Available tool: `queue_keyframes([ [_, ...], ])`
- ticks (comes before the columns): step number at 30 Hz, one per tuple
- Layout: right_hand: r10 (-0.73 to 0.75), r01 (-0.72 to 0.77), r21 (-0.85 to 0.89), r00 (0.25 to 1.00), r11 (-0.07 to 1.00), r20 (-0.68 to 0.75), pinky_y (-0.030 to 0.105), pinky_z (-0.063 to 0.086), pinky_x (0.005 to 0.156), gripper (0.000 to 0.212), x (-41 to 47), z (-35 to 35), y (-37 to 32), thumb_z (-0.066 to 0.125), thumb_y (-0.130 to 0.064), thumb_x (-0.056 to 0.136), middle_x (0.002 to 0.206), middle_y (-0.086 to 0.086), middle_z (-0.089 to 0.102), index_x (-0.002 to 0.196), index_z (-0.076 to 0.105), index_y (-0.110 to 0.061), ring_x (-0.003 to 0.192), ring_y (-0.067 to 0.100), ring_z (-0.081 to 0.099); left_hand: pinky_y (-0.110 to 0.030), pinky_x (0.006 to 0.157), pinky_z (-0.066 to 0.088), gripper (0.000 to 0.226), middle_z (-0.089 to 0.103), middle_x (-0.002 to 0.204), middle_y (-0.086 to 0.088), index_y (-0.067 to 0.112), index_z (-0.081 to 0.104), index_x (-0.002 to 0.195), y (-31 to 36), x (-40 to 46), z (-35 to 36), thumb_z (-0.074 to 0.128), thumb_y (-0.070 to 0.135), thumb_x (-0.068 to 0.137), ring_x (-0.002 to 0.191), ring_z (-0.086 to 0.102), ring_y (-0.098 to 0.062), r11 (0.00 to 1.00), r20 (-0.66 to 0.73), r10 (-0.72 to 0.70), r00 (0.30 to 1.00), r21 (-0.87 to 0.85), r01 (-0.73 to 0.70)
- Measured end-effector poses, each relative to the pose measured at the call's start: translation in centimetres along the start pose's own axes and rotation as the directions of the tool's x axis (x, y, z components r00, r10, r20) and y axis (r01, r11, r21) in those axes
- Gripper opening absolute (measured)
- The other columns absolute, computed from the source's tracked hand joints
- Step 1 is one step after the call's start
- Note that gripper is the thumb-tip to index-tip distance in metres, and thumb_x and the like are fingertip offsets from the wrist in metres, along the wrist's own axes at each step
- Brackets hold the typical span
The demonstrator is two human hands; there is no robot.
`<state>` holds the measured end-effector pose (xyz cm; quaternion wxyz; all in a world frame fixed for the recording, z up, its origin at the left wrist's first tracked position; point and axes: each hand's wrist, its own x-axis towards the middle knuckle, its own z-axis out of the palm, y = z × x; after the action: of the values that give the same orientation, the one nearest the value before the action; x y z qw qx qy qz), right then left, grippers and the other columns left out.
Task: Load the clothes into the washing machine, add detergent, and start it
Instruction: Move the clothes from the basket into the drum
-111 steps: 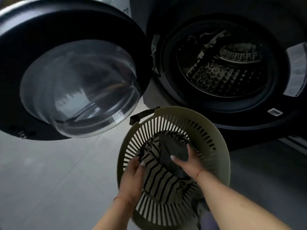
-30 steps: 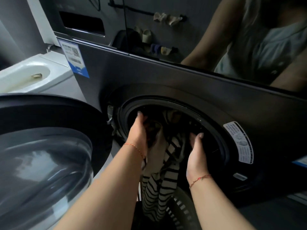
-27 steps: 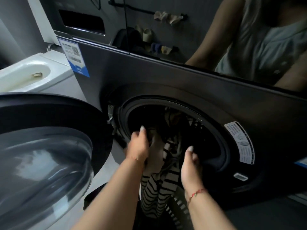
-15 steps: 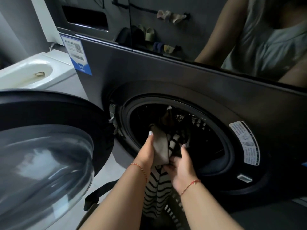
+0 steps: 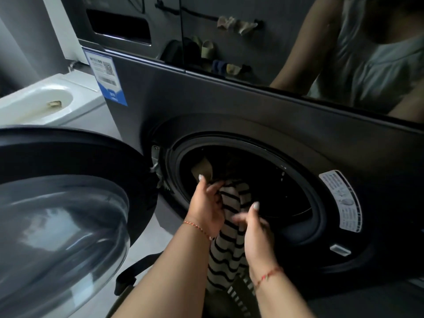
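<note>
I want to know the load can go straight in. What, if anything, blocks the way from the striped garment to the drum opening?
Nothing visible does. The door is swung wide to the left, and the striped garment already hangs over the lip of the drum opening, gripped by the left hand.

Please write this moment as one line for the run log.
phase: loading | left hand: gripping striped garment at drum opening | right hand: open, beside garment | garment: half in, hanging out | door: open
</note>
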<state>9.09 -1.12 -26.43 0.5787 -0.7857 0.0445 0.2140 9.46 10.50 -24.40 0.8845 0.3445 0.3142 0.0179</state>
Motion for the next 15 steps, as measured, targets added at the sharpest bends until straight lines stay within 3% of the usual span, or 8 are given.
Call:
queue_keyframes([
  [3, 0.254, -0.289, 0.120, 0.936, 0.950, 0.242, 0.030, 0.050, 0.064, 0.070, -0.9, 0.8, 1.2, 0.027, -0.071, 0.086, 0.093, -0.004, 0.068, 0.102, 0.070, -0.017, 0.072, 0.013, 0.059, -0.038, 0.117, 0.022, 0.079, 0.037, 0.149, -0.018, 0.009, 0.037, 0.143, 0.2, 0.6, 0.0, 0.019, 0.066, 0.090, 0.137, 0.036, -0.026, 0.996, 0.051, 0.015, 0.999, -0.087, -0.011],
  [5, 0.272, -0.364, 0.256, 0.903, 0.895, 0.333, 0.025, 0.043, 0.054, 0.058, 0.2, 1.3, 0.4, 0.029, -0.057, 0.094, 0.087, -0.001, 0.067, 0.107, 0.066, -0.014, 0.061, 0.013, 0.056, -0.032, 0.105, 0.032, 0.076, 0.045, 0.141, -0.018, 0.010, 0.036, 0.144, 0.3, 0.2, -0.2, 0.019, 0.063, 0.092, 0.127, 0.045, -0.023, 0.994, 0.079, 0.039, 0.996, -0.108, -0.031],
  [7, 0.158, -0.328, 0.476, 0.919, 0.816, 0.363, 0.025, 0.047, 0.057, 0.051, 2.3, 1.3, -1.5, 0.028, -0.046, 0.098, 0.084, 0.003, 0.067, 0.099, 0.065, -0.011, 0.068, 0.013, 0.062, -0.033, 0.102, 0.035, 0.072, 0.042, 0.141, -0.022, 0.012, 0.038, 0.144, 0.3, 0.0, -1.0, 0.021, 0.061, 0.094, 0.127, 0.045, -0.026, 0.994, 0.044, 0.072, 0.996, -0.089, -0.068],
  [10, -0.068, -0.102, 0.731, 0.978, 0.674, 0.198, 0.021, 0.043, 0.070, 0.037, 5.0, 0.6, -6.1, 0.026, -0.030, 0.101, 0.088, 0.001, 0.060, 0.087, 0.058, -0.018, 0.080, 0.008, 0.055, -0.038, 0.112, 0.032, 0.067, 0.043, 0.143, -0.022, 0.012, 0.042, 0.139, 0.3, -1.5, -2.4, 0.023, 0.057, 0.095, 0.129, 0.046, -0.031, 0.986, 0.011, 0.161, 0.987, -0.045, -0.161],
  [13, -0.173, 0.061, 0.583, 0.975, 0.810, 0.139, 0.028, 0.046, 0.084, 0.031, 6.0, 0.3, -8.1, 0.037, -0.039, 0.096, 0.101, 0.002, 0.064, 0.092, 0.063, -0.024, 0.089, 0.010, 0.059, -0.039, 0.113, 0.032, 0.064, 0.054, 0.135, -0.017, 0.009, 0.053, 0.130, -0.6, -3.2, -4.2, 0.022, 0.054, 0.096, 0.124, 0.052, -0.024, 0.978, 0.009, 0.205, 0.979, 0.041, -0.205],
  [15, -0.176, 0.133, 0.420, 0.982, 0.898, 0.065, 0.033, 0.041, 0.099, 0.044, 5.5, 0.3, -6.5, 0.046, -0.055, 0.083, 0.126, -0.001, 0.059, 0.110, 0.065, -0.026, 0.112, 0.013, 0.056, -0.038, 0.111, 0.035, 0.061, 0.060, 0.129, -0.014, 0.009, 0.058, 0.124, -1.6, -4.4, -5.3, 0.023, 0.051, 0.097, 0.120, 0.056, -0.021, 0.973, -0.006, 0.216, 0.976, 0.083, -0.215],
])
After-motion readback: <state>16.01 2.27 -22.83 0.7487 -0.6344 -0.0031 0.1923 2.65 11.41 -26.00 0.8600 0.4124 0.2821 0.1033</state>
